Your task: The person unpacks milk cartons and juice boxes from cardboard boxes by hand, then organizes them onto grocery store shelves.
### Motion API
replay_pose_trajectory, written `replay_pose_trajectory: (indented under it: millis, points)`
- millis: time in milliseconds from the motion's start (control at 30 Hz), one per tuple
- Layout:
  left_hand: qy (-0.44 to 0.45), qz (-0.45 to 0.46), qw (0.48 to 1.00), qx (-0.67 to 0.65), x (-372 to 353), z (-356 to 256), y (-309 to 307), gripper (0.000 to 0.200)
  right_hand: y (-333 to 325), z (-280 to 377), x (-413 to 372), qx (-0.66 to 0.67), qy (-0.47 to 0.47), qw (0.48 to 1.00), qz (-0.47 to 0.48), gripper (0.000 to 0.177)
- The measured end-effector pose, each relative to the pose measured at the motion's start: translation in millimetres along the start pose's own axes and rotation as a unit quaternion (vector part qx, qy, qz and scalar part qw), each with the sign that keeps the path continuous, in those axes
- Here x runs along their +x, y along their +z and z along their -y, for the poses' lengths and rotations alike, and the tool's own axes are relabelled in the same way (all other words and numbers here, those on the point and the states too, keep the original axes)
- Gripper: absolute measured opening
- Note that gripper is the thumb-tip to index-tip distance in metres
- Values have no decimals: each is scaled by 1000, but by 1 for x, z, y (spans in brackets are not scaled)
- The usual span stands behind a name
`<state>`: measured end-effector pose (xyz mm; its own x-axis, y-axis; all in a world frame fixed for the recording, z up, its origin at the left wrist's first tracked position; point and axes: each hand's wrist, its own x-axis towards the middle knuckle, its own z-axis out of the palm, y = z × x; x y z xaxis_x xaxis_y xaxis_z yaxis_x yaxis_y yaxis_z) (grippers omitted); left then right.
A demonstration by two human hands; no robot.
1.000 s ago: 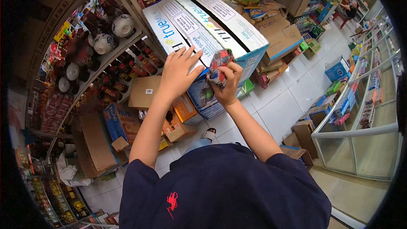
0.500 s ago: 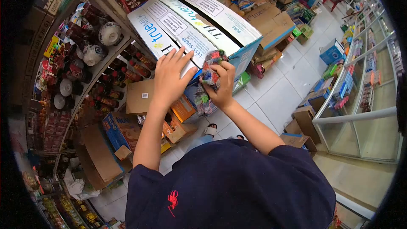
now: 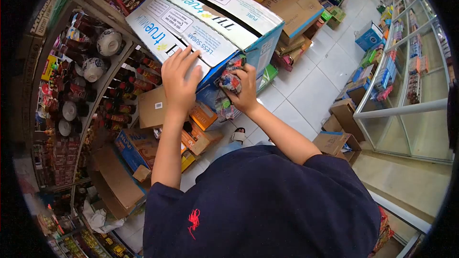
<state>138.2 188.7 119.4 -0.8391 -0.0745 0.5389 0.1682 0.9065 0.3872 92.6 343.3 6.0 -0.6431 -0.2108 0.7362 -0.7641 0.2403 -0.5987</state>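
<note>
My left hand (image 3: 180, 80) lies flat, fingers spread, on top of a blue and white milk carton box (image 3: 201, 24) stacked on other boxes. My right hand (image 3: 245, 88) is closed around a bunched, multicoloured checked cloth (image 3: 231, 78) and presses it against the box's near blue side, just below its top edge. A tail of the cloth hangs below the hand in front of the lower box.
Shelves of bottles and bowls (image 3: 103, 48) run along the left. Brown and orange cardboard boxes (image 3: 155, 107) sit on the white tiled floor (image 3: 306, 95) below the stack. More cartons (image 3: 294, 5) lie behind. A glass display counter (image 3: 406, 110) stands at the right.
My right hand has moved the cloth from the box's top surface down over the edge onto its near side. My left hand stays flat on the top.
</note>
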Motion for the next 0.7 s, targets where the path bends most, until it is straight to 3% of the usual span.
replay_pose_trajectory:
  millis: [33, 67, 133, 167, 233, 267, 300, 333, 367, 400, 433, 467, 500, 533, 600, 633, 667, 700]
  points:
    - [3, -23, 996, -84, -9, 11, 4, 48, 0, -1, 1, 3, -23, 1000, -8, 54]
    - [3, -19, 996, -84, -17, 8, 14, 48, 3, -6, -10, 2, -19, 1000, -9, 54]
    - [-23, -295, 922, -249, -33, -2, 38, 64, 14, -31, -56, -23, 36, 996, 82, 52]
    - [-55, -270, 927, -255, -51, 5, 50, 75, 16, -43, -82, -22, 134, 977, 162, 49]
    - [-126, -217, 917, -310, -97, 20, 86, 71, 16, -93, -153, -1, 191, 961, 198, 43]
    - [-191, -159, 935, -253, -133, 41, 115, 66, 11, -110, -170, 77, 363, 921, 117, 41]
    - [-259, -98, 942, -190, -179, 64, 146, 61, 1, -119, -185, 151, 523, 838, 34, 39]
    - [-272, -89, 941, -183, -227, 91, 165, 61, -12, -129, -181, -5, 502, 864, 27, 38]
    - [-271, 3, 957, -101, -247, 126, 193, 55, -17, -159, -180, 108, 539, 835, -13, 33]
    - [-248, 67, 966, -27, -281, 160, 204, 50, -15, -163, -154, 109, 522, 846, -16, 33]
    - [-217, 117, 968, 47, -289, 191, 234, 46, -17, -166, -115, 216, 513, 822, -122, 29]
    - [-192, 183, 956, 126, -252, 182, 228, 41, -17, -166, -102, 319, 509, 768, -220, 24]
    - [-229, 92, 961, 122, -252, 147, 218, 35, -10, -172, -92, 355, 500, 761, -214, 25]
    - [-231, 104, 959, 125, -232, 110, 189, 35, 0, -183, -91, 388, 496, 748, -208, 25]
    - [-249, 36, 959, -132, -207, 75, 160, 30, 18, -153, -80, 281, 473, 806, -217, 35]
    - [-157, 90, 983, 24, -249, 138, 191, 28, 24, -139, -85, 299, 517, 771, -221, 40]
    - [-154, 93, 983, 20, -220, 105, 170, 28, 30, -131, -91, 315, 556, 736, -224, 47]
    - [-251, 82, 960, -89, -192, 65, 149, 34, 45, -132, -112, 286, 537, 767, -207, 50]
